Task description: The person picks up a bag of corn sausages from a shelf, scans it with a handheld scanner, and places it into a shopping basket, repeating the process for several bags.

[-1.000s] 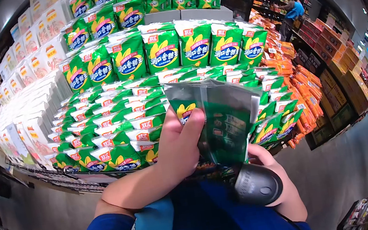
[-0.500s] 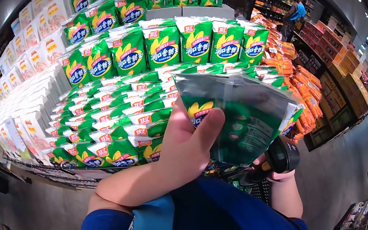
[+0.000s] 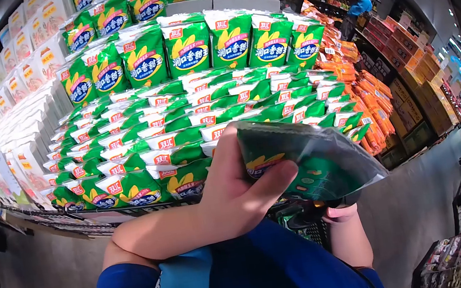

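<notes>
My left hand (image 3: 243,195) is closed on a green sausage packet (image 3: 325,157) with a clear plastic edge, thumb on top and fingers underneath. The packet is tilted, its dark green face toward me. Behind and below it, my right hand (image 3: 341,214) is mostly hidden, closed near a dark object (image 3: 315,210) that I cannot make out. Just beyond my left hand, several rows of green and white sausage packets (image 3: 128,140) lie stacked. More of them (image 3: 189,50) stand upright at the back.
White packets (image 3: 27,127) fill the display's left side, and orange packets (image 3: 373,102) its right. Stacked boxes (image 3: 413,70) stand farther right. A person in blue (image 3: 361,5) is in the background. Beneath the packet is a black mesh basket (image 3: 306,233). Grey floor (image 3: 400,197) lies around.
The held packet has tipped flatter and now covers more of my right hand. The round black part seen beside that hand is hidden. The display has shifted slightly left and up in view.
</notes>
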Action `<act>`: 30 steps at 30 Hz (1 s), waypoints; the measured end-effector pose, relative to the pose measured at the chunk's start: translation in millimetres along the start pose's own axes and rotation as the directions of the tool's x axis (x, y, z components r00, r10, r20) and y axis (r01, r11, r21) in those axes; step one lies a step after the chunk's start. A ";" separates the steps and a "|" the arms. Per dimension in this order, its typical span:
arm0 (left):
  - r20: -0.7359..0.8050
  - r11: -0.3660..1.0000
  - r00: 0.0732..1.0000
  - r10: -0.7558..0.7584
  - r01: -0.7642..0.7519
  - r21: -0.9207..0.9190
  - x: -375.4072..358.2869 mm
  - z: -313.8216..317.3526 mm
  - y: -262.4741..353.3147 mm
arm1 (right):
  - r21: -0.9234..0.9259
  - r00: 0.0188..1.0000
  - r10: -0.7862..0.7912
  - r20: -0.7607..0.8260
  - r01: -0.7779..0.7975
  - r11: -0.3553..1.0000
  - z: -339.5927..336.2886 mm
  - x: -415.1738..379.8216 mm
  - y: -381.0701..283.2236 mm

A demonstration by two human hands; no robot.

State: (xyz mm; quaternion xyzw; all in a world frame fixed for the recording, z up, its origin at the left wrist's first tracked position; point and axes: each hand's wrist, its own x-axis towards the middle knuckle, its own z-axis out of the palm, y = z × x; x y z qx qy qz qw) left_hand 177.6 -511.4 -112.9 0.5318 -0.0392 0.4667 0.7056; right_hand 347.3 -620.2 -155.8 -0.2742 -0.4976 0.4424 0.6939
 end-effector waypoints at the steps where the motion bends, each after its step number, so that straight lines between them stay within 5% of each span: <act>1: 0.015 1.000 1.000 0.018 -0.018 0.017 -1.1 -0.9 -0.6 | 0.002 0.999 0.023 -0.030 -0.023 1.000 0.2 -3.6 0.8; 7: 0.101 0.991 0.990 0.095 -0.104 0.081 -4.1 -11.0 -13.0 | 0.099 0.990 0.116 -0.078 -0.108 0.989 -7.2 -15.6 8.4; 13: 0.129 0.965 0.984 0.126 -0.152 0.213 -1.8 -19.1 -15.7 | 0.007 0.984 0.175 0.042 -0.176 0.984 -7.2 -13.2 8.1; 17: 0.012 0.993 0.995 -0.095 0.096 -0.070 -3.0 -14.6 -12.3 | -0.063 0.989 0.138 0.047 -0.135 0.989 -9.2 -24.8 7.4; 19: -0.020 0.951 0.969 -0.245 0.236 -0.197 10.5 -6.9 3.4 | -0.040 0.971 0.066 0.228 -0.059 0.997 -22.1 -25.6 11.8; 21: -0.007 0.947 0.951 -0.309 0.307 -0.097 15.0 -18.7 2.3 | 0.015 0.894 -0.068 0.443 0.068 0.998 -23.4 -3.7 13.5; 24: 0.242 0.708 0.896 -0.372 0.442 -0.550 21.2 -41.0 -27.5 | 0.106 0.908 -0.028 0.419 -0.019 0.994 -15.7 7.9 7.7; 26: 0.464 0.594 0.865 -0.191 0.478 -0.647 33.0 -45.1 -44.0 | 0.053 0.958 0.097 0.269 -0.115 0.992 -11.2 -0.6 7.9; 28: 0.689 0.412 0.713 0.132 0.592 -0.692 49.3 -39.8 -62.8 | -0.018 0.966 0.167 0.196 -0.166 0.986 -12.0 -7.8 10.5; 30: 0.726 0.331 0.629 0.279 0.647 -0.687 53.7 -34.1 -75.6 | -0.068 0.947 0.207 0.247 -0.196 0.978 -20.9 -10.5 13.3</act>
